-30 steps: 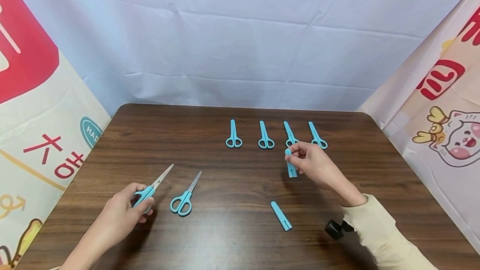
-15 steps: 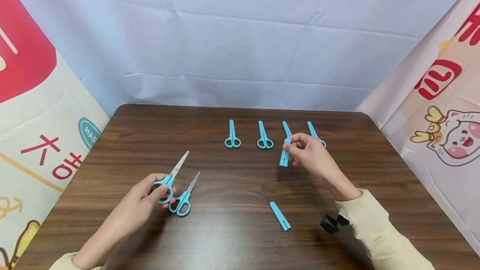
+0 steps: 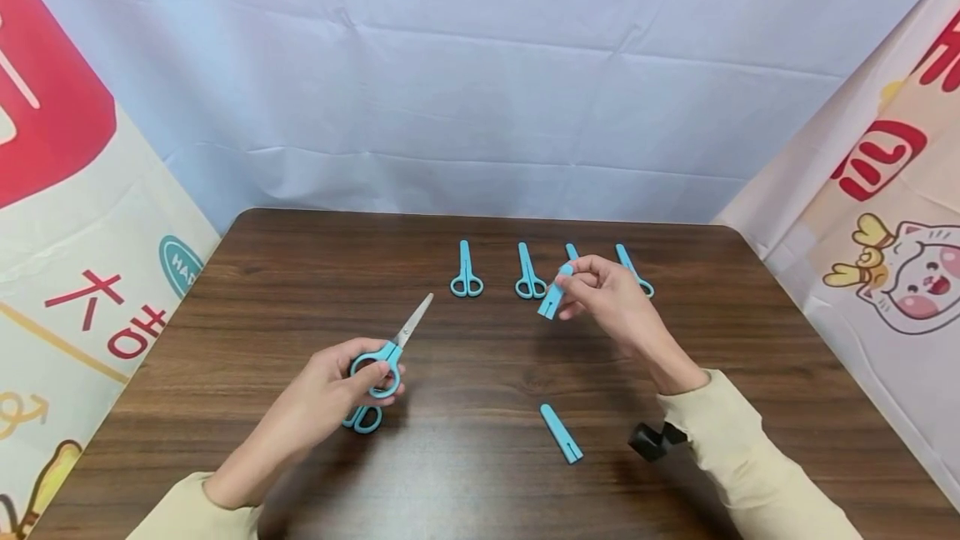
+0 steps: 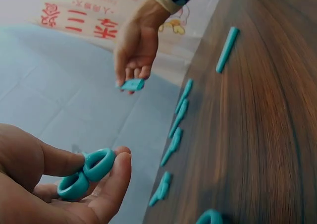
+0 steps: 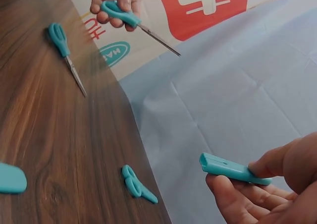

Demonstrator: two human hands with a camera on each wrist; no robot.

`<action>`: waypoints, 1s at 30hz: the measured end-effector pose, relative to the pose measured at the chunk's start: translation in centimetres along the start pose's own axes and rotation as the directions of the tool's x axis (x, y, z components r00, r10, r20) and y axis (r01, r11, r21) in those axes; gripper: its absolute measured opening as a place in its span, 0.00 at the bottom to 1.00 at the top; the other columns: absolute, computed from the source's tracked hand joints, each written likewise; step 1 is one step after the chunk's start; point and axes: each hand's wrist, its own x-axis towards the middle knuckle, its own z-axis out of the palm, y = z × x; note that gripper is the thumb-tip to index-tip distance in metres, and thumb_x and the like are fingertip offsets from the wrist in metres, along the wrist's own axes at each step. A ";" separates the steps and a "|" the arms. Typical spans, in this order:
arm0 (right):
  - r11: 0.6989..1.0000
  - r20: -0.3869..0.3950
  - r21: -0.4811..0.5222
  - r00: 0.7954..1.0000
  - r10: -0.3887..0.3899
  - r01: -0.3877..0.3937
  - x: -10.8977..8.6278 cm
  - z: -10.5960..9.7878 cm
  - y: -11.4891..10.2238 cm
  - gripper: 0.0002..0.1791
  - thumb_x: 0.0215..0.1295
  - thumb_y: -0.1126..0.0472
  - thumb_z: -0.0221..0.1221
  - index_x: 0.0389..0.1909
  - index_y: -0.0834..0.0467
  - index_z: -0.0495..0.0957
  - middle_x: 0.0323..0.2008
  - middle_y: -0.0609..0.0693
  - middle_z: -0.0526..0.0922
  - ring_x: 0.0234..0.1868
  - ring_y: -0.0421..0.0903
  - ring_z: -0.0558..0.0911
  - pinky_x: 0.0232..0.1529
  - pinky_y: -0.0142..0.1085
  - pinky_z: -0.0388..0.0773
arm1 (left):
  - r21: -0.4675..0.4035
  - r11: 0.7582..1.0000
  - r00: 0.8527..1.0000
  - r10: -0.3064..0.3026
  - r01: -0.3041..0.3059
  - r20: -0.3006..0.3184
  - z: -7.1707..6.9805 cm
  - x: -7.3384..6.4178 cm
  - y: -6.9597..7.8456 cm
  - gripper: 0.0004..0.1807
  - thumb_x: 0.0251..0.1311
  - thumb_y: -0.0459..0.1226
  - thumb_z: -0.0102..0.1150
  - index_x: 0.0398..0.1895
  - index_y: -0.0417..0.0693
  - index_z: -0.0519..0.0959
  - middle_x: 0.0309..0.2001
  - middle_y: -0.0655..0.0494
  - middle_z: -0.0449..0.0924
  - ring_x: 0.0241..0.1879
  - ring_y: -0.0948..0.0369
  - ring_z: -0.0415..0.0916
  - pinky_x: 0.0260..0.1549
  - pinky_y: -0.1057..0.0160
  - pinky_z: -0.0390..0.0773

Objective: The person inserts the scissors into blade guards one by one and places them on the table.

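Observation:
My left hand (image 3: 337,382) pinches a pair of teal-handled scissors (image 3: 386,365) by the finger loops, its bare metal blades pointing up and right. Between thumb and fingers, my right hand (image 3: 611,298) holds a teal scissor sheath (image 3: 555,294) by its rounded tip. The sheath's slotted mouth faces down-left, toward the scissors, as the right wrist view shows with the held sheath (image 5: 230,168) and the bare blades (image 5: 158,39) some way apart. Both hands are raised over the table. Partly hidden under the left hand, a second unsheathed pair of scissors (image 3: 366,419) lies on the table.
Along the back of the brown wooden table (image 3: 480,490) lies a row of several sheathed scissors (image 3: 466,269); the right hand covers part of the row. A loose teal sheath (image 3: 561,433) lies at front centre. A pale cloth (image 3: 480,90) hangs behind the table.
My left hand has moved right and slightly up with the scissors, now covering part of the second pair. My right hand has shifted left and up, turning the sheath's mouth toward the left.

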 end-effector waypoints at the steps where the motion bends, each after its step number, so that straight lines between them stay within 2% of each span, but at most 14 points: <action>1: 1.000 0.001 0.019 1.000 -0.002 0.002 0.1 0.1 -0.1 0.14 0.76 0.60 0.60 0.52 0.67 0.73 0.37 0.54 0.87 0.34 0.54 0.89 0.44 0.45 0.88 | 0.004 1.000 1.000 -0.002 0.001 0.006 0.2 0.2 0.0 0.13 0.77 0.34 0.54 0.55 0.32 0.76 0.43 0.40 0.84 0.45 0.46 0.84 0.45 0.59 0.87; 6: 0.992 0.000 0.127 1.000 -0.011 0.011 0.3 0.9 -0.5 0.13 0.75 0.63 0.60 0.51 0.67 0.72 0.37 0.55 0.88 0.36 0.49 0.88 0.46 0.46 0.88 | 0.017 1.000 0.999 -0.007 0.006 0.036 1.4 0.9 0.1 0.12 0.75 0.34 0.56 0.53 0.34 0.79 0.43 0.41 0.85 0.43 0.50 0.84 0.39 0.63 0.85; 10: 0.982 0.009 0.190 1.000 -0.017 0.015 0.5 1.3 -0.7 0.13 0.75 0.64 0.60 0.52 0.68 0.72 0.36 0.54 0.88 0.34 0.48 0.88 0.47 0.45 0.88 | -0.014 1.000 0.997 0.012 -0.011 0.070 2.2 1.4 0.0 0.11 0.73 0.31 0.56 0.52 0.32 0.79 0.41 0.44 0.85 0.41 0.52 0.83 0.41 0.63 0.85; 11: 0.979 0.013 0.201 1.000 -0.017 0.014 0.5 1.4 -0.8 0.13 0.75 0.65 0.60 0.52 0.68 0.72 0.36 0.54 0.88 0.35 0.48 0.89 0.47 0.45 0.88 | -0.028 0.999 0.997 0.018 -0.016 0.078 2.4 1.6 0.0 0.11 0.73 0.30 0.55 0.52 0.30 0.79 0.40 0.43 0.84 0.41 0.52 0.83 0.44 0.61 0.85; 18: 0.958 0.045 0.286 0.999 -0.016 0.002 0.8 2.2 -1.0 0.12 0.75 0.67 0.59 0.52 0.70 0.70 0.36 0.54 0.88 0.36 0.47 0.89 0.47 0.44 0.88 | -0.114 0.992 0.993 -0.032 0.046 0.117 3.5 2.1 -0.1 0.12 0.73 0.28 0.55 0.54 0.30 0.78 0.42 0.41 0.84 0.44 0.52 0.84 0.46 0.57 0.87; 24: 0.946 0.069 0.323 0.997 -0.018 -0.005 0.8 2.9 -1.2 0.14 0.76 0.68 0.57 0.54 0.74 0.70 0.37 0.56 0.87 0.37 0.48 0.89 0.48 0.45 0.87 | -0.149 0.987 0.990 -0.035 0.056 0.134 4.1 2.3 -0.1 0.13 0.74 0.28 0.55 0.56 0.27 0.77 0.42 0.42 0.84 0.44 0.52 0.85 0.45 0.56 0.88; 30: 0.934 0.096 0.358 0.995 -0.017 -0.018 0.7 3.7 -1.4 0.14 0.78 0.67 0.55 0.55 0.72 0.69 0.39 0.56 0.86 0.40 0.49 0.88 0.50 0.46 0.87 | -0.162 0.984 0.990 -0.056 0.077 0.128 4.5 2.5 -0.4 0.14 0.74 0.27 0.55 0.57 0.25 0.76 0.41 0.41 0.84 0.44 0.51 0.86 0.45 0.57 0.88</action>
